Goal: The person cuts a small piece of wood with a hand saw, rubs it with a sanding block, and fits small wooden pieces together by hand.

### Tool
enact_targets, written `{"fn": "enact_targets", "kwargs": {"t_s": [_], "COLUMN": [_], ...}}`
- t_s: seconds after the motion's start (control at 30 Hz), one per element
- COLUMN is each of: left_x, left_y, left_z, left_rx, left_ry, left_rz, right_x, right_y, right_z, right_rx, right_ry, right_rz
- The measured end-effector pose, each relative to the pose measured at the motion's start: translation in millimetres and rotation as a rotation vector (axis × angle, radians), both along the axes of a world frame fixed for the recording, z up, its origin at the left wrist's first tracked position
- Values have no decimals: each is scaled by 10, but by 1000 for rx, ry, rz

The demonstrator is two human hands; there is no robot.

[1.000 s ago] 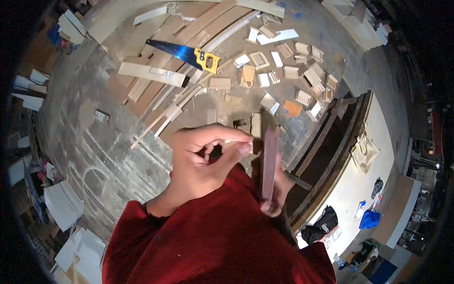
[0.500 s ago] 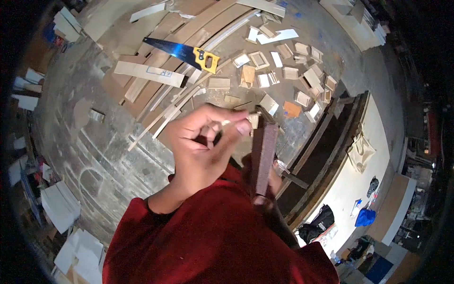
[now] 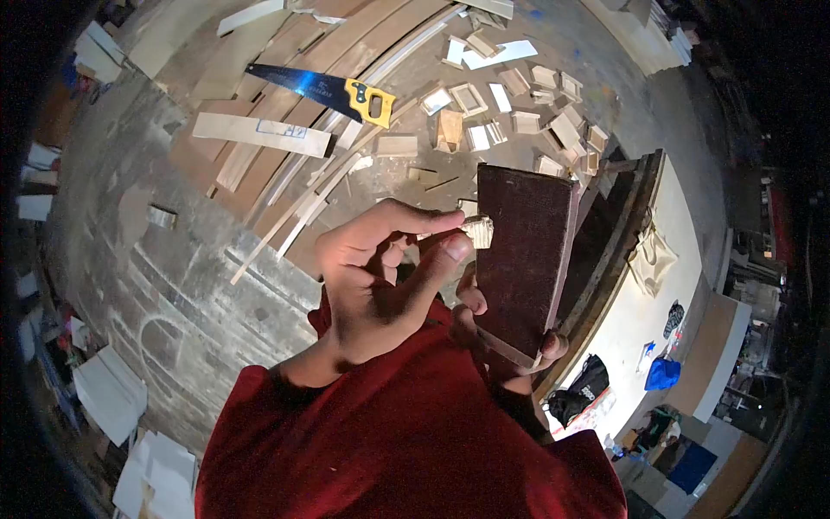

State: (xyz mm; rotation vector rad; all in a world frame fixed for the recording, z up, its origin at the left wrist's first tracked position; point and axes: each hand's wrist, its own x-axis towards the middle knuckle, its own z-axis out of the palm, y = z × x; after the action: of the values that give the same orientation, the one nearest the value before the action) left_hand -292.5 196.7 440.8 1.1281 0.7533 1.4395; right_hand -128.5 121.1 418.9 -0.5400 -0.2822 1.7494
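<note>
My left hand (image 3: pixel 372 285) is closed in a pinch, thumb and forefinger on a small pale wooden piece (image 3: pixel 478 231). That piece is right beside the left edge of a dark brown flat rectangular block (image 3: pixel 523 259); whether they touch I cannot tell. My right hand (image 3: pixel 552 348) grips the block from below and behind, fingertips showing at its lower left and lower right. The block stands upright with its broad face towards me. Most of the right palm is hidden behind it.
On the floor lie a yellow-handled handsaw (image 3: pixel 324 91), long wooden boards (image 3: pixel 259 130) and several small wooden frames and offcuts (image 3: pixel 469 99). At the right stands a white-topped table (image 3: pixel 635 285) bearing a cloth bag (image 3: pixel 653 264), a black bag (image 3: pixel 581 391) and a blue item (image 3: pixel 663 374).
My right hand has turned the block from edge-on to broad face towards me. My left hand keeps its pinch on the small wooden piece and has shifted slightly right.
</note>
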Motion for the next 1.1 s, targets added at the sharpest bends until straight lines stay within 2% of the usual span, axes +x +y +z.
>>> {"fn": "enact_targets", "kwargs": {"t_s": [0.03, 0.07, 0.1, 0.17, 0.27, 0.3, 0.37, 0.43, 0.5, 0.57, 0.63, 0.7, 0.73, 0.77, 0.8, 0.9, 0.97, 1.03, 1.1], "left_x": [-27, 11, -41, -60, -132, -118, -203, -151, -130, -93, -121, -112, -13, -48, 0, 144, 138, 164, 289], "left_y": [17, 4, 37, 106, 353, 454, 438, 369, 365, 523, 628, 480, 422, 395, 414, 651, 554, 431, 418], "left_z": [-1, 2, -89, -106, -249, -241, -223, -315, -319, -345, -252, -320, -350, -315, -307, -310, -165, -231, -285], "left_rx": [20, -60, 8, 45, -29, -4, -23, -34, -67, -145, -74, -24, 58, 10, -39, -29, -42, 52, 201], "left_ry": [63, -32, 207, 261, 125, -31, 201, 115, 138, -58, 218, 364, 266, 444, 325, 106, 267, 382, 271], "left_rz": [-23, -45, -51, -24, 39, 59, -68, -226, -251, -168, -136, -319, -368, -442, -408, -290, -354, -469, -418], "right_x": [-11, -26, -20, 20, -31, -45, -18, -14, -40, -65, -88, 60, 84, 110, 105, 100, 154, 175, 239], "right_y": [28, 64, 102, 282, 371, 380, 415, 388, 351, 253, 75, 67, 90, 116, 35, -195, -299, -211, -201], "right_z": [3, 9, -33, -145, -148, -150, -151, -152, -141, -168, -246, -336, -197, -59, -14, -115, -98, 62, 109], "right_rx": [0, 26, 76, 224, 219, 237, 282, 304, 347, 380, 403, 508, 381, 255, 216, 339, 271, 182, 233], "right_ry": [-3, -212, -397, -841, -1112, -1120, -1146, -1165, -1190, -1258, -1370, -1410, -1365, -1313, -1369, -1553, -1523, -1456, -1491], "right_rz": [-8, 7, 11, -50, -103, -104, -101, -96, -80, -64, -50, -197, -192, -194, -147, -185, -180, -263, -264]}}
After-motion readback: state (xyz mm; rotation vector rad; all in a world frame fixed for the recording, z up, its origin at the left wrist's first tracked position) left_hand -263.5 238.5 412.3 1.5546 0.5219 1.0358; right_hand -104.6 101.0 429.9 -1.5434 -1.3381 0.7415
